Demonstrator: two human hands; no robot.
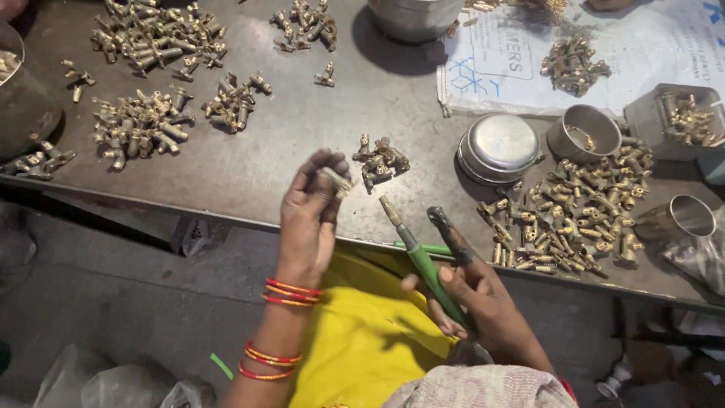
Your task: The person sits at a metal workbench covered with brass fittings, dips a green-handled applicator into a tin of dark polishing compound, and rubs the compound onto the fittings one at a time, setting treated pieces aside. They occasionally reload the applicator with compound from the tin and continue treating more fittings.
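**A:** Head view first. What do the two hands hold?

**B:** The left hand [310,219] is raised above the table edge, and its fingertips pinch a small brass piece [336,181]. The right hand [472,291] is closed around a green-handled tool [423,264], with the forefinger stretched out along it. The metal tip of the tool points up and to the left, toward the piece.

**A:** Do the tip and the piece touch?

**B:** No, they are near but apart. I judge that this is the moment of bringing one fitting to the tool, with the joining not yet made.

**A:** What would the meeting of them require?

**B:** I think the tip must line up with the opening of the piece, and the left fingers must keep it firm. The piece is too small for me to see its opening.

**A:** And around the hands?

**B:** On the grey metal table [302,128] a little heap of brass fittings [381,160] lies just beyond the left hand. A large heap [574,219] lies to the right, near a round steel tin [500,147] with a lid. A yellow cloth [362,332] is under the hands.
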